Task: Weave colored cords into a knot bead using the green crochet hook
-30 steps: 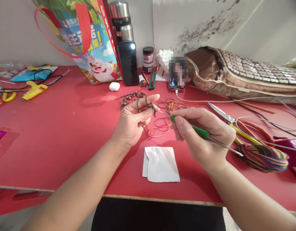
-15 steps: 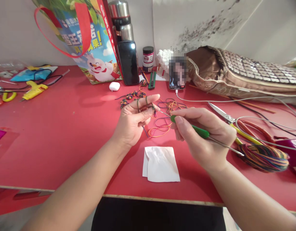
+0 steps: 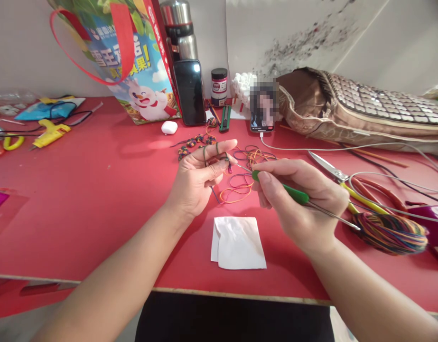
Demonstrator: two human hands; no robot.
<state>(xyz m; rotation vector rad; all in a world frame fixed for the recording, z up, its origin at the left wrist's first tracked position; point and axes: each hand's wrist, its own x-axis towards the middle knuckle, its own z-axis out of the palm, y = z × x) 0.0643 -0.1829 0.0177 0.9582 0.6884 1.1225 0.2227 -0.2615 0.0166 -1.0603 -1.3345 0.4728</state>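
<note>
My left hand (image 3: 200,178) pinches a small piece of multicoloured crochet work (image 3: 229,166) between thumb and fingers. Dark thread loops round its raised finger. In my right hand (image 3: 300,199) is a crochet hook (image 3: 297,194) with a green handle, held like a pen; its thin metal tip points left and reaches the crochet work. Whether the tip sits inside a stitch is too small to tell. Loose multicoloured thread (image 3: 236,197) lies in loops on the table behind and below the hands. Several small knotted pieces (image 3: 183,152) of similar thread lie just beyond my left hand.
Right of my right hand lie a thread skein (image 3: 391,233) and scissors (image 3: 341,175). A folded white paper (image 3: 240,243) lies in front. Behind stand a phone (image 3: 190,95), a second phone (image 3: 262,116) on a cable, and a gift bag (image 3: 151,102). A yellow glue gun (image 3: 50,133) is at left.
</note>
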